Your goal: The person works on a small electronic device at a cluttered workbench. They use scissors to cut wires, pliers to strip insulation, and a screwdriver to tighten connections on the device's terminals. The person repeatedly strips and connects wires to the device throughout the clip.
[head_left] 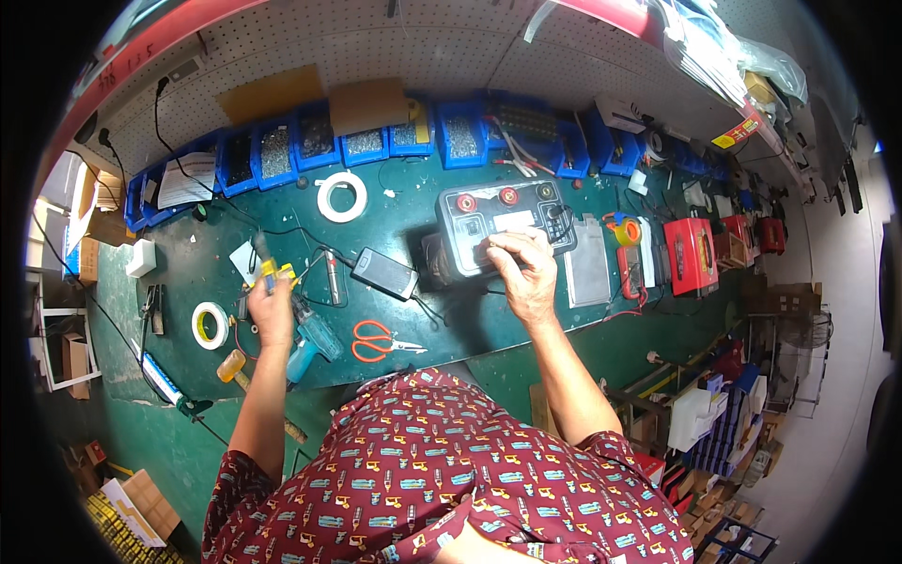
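Observation:
My left hand (pixel 272 312) is closed around a yellow-and-dark-handled tool (pixel 272 273), whose far end is blurred. Beside that hand lies a teal cordless drill (pixel 315 340). My right hand (pixel 529 282) rests at the front of a dark box-shaped device (pixel 470 240) with round red-and-brass terminals along its far side. Its thumb and fingers are pinched together over the panel; whatever sits between them is too small to make out. Between my hands, a black power adapter (pixel 384 274) and orange-handled scissors (pixel 385 342) lie on the green bench (pixel 451 338).
Blue bins (pixel 275 153) of small hardware line the back. A white tape roll (pixel 342 196) lies before them, another tape roll (pixel 209 325) at left near a yellow-headed mallet (pixel 231 367). Right of the device are a grey flat sheet (pixel 588 263), a red meter (pixel 630 271) and a red box (pixel 691 256).

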The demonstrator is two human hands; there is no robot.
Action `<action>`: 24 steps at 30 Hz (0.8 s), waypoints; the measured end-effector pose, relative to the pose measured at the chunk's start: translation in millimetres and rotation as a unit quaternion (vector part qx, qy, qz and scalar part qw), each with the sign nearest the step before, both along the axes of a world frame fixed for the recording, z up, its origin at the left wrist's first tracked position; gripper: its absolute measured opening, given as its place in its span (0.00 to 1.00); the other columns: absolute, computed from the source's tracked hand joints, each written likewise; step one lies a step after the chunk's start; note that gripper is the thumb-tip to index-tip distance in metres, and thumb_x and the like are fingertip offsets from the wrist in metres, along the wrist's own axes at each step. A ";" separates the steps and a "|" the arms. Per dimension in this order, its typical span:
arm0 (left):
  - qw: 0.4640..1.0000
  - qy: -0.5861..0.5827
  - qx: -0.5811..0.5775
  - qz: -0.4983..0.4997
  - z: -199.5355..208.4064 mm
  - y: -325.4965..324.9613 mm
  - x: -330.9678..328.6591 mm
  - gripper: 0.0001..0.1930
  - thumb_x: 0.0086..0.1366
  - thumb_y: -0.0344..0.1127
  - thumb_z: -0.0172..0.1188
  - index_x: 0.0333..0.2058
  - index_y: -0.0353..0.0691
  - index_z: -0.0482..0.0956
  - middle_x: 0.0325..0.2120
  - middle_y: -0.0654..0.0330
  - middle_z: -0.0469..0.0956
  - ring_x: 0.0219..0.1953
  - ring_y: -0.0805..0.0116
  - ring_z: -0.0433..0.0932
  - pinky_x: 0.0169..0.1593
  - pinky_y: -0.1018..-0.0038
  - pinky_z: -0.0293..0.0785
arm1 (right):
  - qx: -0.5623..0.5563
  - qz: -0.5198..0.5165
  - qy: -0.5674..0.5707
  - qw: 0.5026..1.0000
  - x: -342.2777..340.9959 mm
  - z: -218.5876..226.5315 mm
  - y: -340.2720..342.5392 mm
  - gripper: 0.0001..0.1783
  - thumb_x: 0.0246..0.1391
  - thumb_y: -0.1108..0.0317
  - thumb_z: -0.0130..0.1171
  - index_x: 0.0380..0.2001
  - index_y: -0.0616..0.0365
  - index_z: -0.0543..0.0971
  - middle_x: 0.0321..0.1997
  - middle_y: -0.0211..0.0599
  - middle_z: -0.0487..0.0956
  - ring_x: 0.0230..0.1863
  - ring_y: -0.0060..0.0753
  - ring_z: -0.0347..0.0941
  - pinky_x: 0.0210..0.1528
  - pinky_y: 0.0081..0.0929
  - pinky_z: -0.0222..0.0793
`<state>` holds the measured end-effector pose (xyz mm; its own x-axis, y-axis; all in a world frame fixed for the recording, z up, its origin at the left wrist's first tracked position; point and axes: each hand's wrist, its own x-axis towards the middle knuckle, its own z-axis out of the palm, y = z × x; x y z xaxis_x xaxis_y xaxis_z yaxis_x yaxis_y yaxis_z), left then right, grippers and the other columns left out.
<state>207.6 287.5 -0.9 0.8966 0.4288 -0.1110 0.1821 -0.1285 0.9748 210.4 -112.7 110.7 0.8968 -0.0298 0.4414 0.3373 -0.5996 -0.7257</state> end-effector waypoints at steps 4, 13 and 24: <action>0.923 -0.193 0.212 -0.258 90.7 -83.3 15.2 0.07 0.61 0.26 0.64 0.38 0.31 0.80 0.44 0.53 0.76 0.46 0.60 0.77 0.51 0.68 0.73 | -0.010 0.016 -0.009 1.000 1.2 -0.8 -3.3 0.07 0.52 0.69 0.70 0.36 0.55 0.87 0.38 0.31 0.87 0.50 0.38 0.76 0.59 0.39 0.63; 0.780 -0.271 0.380 -0.417 123.1 -150.8 39.5 0.22 0.45 0.21 0.68 0.43 0.38 0.82 0.63 0.51 0.70 0.67 0.51 0.67 0.74 0.44 0.49 | -0.005 0.018 0.002 1.000 -0.1 2.6 -3.8 0.09 0.51 0.75 0.69 0.38 0.59 0.87 0.41 0.36 0.87 0.51 0.40 0.75 0.58 0.36 0.68; 0.758 -0.284 0.421 -0.409 122.4 -160.9 43.6 0.18 0.54 0.26 0.67 0.45 0.36 0.82 0.61 0.51 0.70 0.64 0.53 0.69 0.71 0.43 0.52 | -0.018 0.013 -0.004 1.000 0.2 2.1 -3.7 0.08 0.52 0.75 0.69 0.37 0.59 0.87 0.39 0.36 0.86 0.50 0.39 0.76 0.57 0.36 0.68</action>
<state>251.2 126.6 121.6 0.7010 -0.5926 0.3969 -0.7131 -0.5921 0.3753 210.6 -116.4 112.8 0.8934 0.0098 0.4491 0.3591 -0.6161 -0.7010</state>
